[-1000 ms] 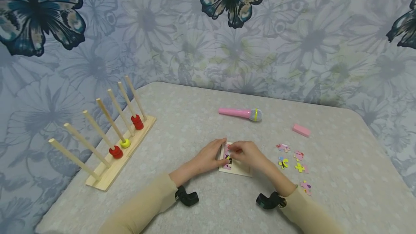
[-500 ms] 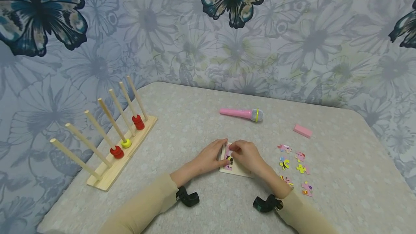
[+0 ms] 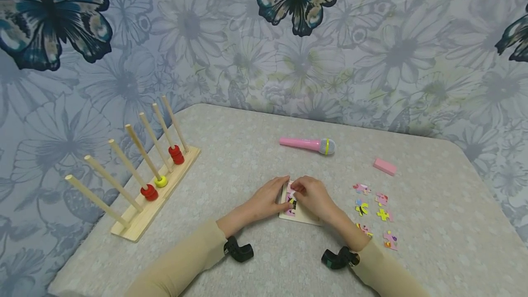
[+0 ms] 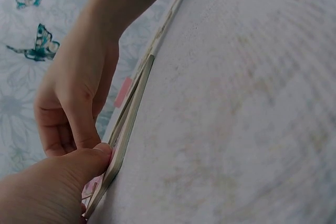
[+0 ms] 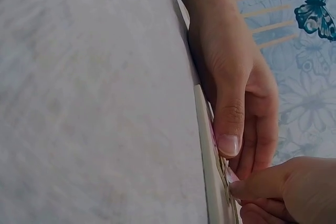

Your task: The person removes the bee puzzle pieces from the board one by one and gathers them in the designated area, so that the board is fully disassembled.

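Note:
My left hand [image 3: 266, 200] holds the left side of a shallow wooden puzzle tray [image 3: 303, 219], its thumb lying over the pieces near the edge. Pink, black and yellow puzzle pieces [image 3: 290, 211] fill the tray's left strip; bare wood shows to their right. My right hand [image 3: 316, 200] is over the tray, thumb and fingers pinching a small pink puzzle piece [image 5: 232, 176], which they mostly cover. From the left wrist, the tray's edge [image 4: 126, 124] appears side-on, low on the table, with both hands close together at it.
Several loose puzzle pieces [image 3: 382, 215] lie right of the tray, one partly beside my right forearm. Behind are a pink toy microphone [image 3: 301, 143] and a pink block [image 3: 385, 167]. A wooden peg stand [image 3: 140, 226] with red and yellow rings stands at the left.
My right wrist has shifted slightly left and down, uncovering another loose piece beside the forearm. Both hands stay at the tray; little differs over the last half second.

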`<state>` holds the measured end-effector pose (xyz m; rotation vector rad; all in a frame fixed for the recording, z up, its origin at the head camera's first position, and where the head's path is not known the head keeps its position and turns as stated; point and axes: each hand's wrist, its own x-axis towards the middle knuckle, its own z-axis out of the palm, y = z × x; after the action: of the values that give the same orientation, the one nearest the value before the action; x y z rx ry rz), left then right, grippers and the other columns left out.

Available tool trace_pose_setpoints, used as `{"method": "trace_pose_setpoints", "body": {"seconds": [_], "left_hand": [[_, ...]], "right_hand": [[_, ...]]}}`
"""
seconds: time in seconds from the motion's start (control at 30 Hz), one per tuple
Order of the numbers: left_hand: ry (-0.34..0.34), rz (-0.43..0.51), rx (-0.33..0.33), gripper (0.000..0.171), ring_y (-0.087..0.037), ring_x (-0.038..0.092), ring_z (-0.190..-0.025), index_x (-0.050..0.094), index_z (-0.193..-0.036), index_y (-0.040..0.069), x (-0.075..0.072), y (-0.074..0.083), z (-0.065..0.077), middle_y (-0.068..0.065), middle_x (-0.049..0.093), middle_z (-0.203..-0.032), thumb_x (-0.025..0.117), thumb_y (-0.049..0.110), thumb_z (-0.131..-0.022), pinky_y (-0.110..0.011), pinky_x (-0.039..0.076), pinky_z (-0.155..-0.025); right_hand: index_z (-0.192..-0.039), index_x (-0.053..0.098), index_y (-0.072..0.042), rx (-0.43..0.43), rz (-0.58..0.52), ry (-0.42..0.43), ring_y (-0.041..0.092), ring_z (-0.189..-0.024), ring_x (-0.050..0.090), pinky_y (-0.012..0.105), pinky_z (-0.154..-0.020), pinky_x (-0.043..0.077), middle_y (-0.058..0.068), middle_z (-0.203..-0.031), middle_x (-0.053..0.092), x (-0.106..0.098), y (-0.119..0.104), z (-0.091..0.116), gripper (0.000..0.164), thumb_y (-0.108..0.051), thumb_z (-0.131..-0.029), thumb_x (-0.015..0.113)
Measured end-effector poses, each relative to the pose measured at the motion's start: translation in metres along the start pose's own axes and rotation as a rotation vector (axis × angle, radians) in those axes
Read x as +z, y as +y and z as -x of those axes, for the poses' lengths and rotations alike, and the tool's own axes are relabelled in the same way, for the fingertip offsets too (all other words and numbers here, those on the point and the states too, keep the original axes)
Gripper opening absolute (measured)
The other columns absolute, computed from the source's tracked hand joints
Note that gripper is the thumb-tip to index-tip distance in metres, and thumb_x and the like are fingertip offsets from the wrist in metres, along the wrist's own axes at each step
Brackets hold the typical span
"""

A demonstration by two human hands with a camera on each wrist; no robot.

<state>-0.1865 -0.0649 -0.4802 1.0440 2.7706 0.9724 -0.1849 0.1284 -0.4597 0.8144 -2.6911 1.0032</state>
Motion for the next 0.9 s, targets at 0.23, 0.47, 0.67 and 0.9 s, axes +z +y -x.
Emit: {"method": "trace_pose_setpoints", "body": {"seconds": [0.23, 0.47, 0.67, 0.9], "left_hand": [[0.001, -0.002, -0.004, 0.078, -0.028, 0.037, -0.131, 0.03, -0.144, -0.003, 0.001, 0.0, 0.0, -0.018, 0.04, -0.142, 0.066, 0.039, -0.088, -0.039, 0.032, -0.107], [0.003, 0.003, 0.006, 0.078, -0.028, 0.039, -0.13, 0.031, -0.144, -0.002, 0.003, 0.002, -0.001, -0.017, 0.042, -0.141, 0.067, 0.038, -0.088, -0.039, 0.034, -0.106], [-0.018, -0.013, -0.022, 0.08, -0.027, 0.038, -0.13, 0.028, -0.146, -0.001, 0.004, 0.001, -0.002, -0.016, 0.041, -0.141, 0.066, 0.039, -0.088, -0.036, 0.03, -0.108], [-0.033, -0.016, -0.046, 0.08, -0.026, 0.034, -0.133, 0.028, -0.146, 0.0, 0.002, 0.0, 0.0, -0.015, 0.039, -0.143, 0.065, 0.04, -0.088, -0.036, 0.028, -0.109]], "right_hand": [[-0.094, 0.067, -0.001, 0.01, -0.031, -0.029, 0.015, -0.077, 0.061, 0.026, -0.068, 0.052, 0.005, -0.087, 0.064, -0.001, 0.001, 0.0, 0.015, 0.004, -0.08, 0.07], [-0.094, 0.068, -0.002, 0.013, 0.005, -0.034, 0.014, -0.077, 0.06, 0.026, -0.068, 0.052, 0.003, -0.086, 0.064, -0.008, 0.006, 0.002, 0.014, 0.003, -0.08, 0.069], [-0.097, 0.068, -0.002, 0.048, -0.001, 0.015, 0.016, -0.078, 0.061, 0.034, -0.068, 0.053, 0.004, -0.088, 0.066, -0.049, 0.032, 0.009, 0.015, 0.001, -0.082, 0.068], [-0.094, 0.068, -0.001, 0.105, 0.087, -0.066, 0.017, -0.075, 0.059, 0.031, -0.066, 0.052, 0.002, -0.082, 0.064, -0.09, 0.075, 0.021, 0.012, 0.002, -0.082, 0.069]]}}
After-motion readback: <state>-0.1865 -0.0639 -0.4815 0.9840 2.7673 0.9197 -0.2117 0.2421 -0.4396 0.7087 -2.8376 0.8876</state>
